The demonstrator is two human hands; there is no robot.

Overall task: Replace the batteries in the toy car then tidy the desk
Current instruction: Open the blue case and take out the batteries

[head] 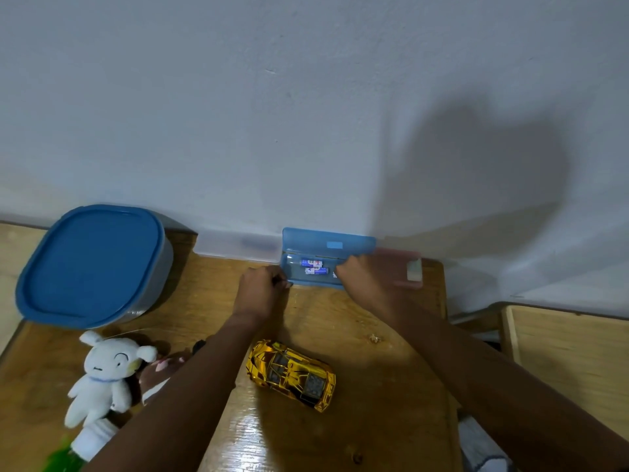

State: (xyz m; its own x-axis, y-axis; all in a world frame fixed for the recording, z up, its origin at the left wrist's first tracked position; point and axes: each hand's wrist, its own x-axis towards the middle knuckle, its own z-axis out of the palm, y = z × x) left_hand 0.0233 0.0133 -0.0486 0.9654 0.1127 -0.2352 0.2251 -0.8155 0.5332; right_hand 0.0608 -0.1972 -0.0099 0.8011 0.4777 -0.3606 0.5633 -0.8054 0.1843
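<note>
A small blue plastic case stands open at the back of the wooden desk against the wall, its lid raised. Two blue-and-white batteries lie inside it. My left hand grips the case's front left corner. My right hand holds its right end, fingers curled at the rim. The gold toy car sits on the desk nearer to me, between my forearms, untouched.
A large container with a blue lid stands at the back left. A white plush dog lies at the front left beside other small toys. A pink translucent box with an eraser sits right of the case. Another wooden desk adjoins on the right.
</note>
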